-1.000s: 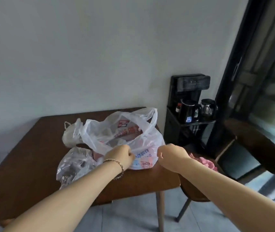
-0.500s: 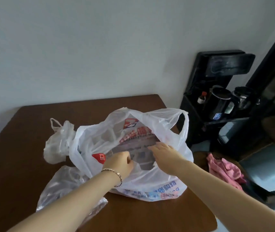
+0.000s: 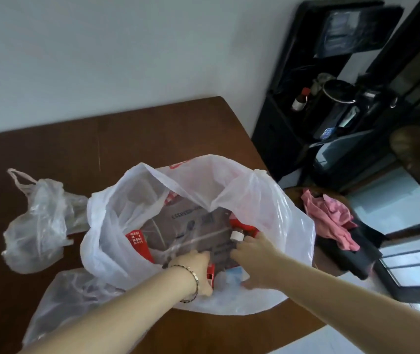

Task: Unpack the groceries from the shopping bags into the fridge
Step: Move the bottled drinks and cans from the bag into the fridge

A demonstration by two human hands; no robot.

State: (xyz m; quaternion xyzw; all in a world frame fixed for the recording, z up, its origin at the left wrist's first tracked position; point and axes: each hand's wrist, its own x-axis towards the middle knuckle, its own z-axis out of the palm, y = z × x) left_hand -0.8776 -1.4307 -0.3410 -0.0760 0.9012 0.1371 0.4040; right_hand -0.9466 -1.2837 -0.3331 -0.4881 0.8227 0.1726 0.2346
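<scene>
- Brown desk (image 3: 152,139) against pale wall; white shopping bag (image 3: 275,215) open on it.
- Both hands inside bag.
- Left hand (image 3: 193,264) grip closed on grey box (image 3: 193,226) edge.
- Right hand (image 3: 255,254) grip on same box; closure unclear.

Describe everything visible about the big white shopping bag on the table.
The white bag is thin, translucent plastic with red print and loop handles. It sits on the brown table near its right edge, mouth spread wide open. Inside lie a grey-brown carton with printing, red packaging and a small white cap. The left hand and right hand both reach into it at the carton's near edge. Two clear bags lie beside it on the left, the nearer one partly under it.
</scene>
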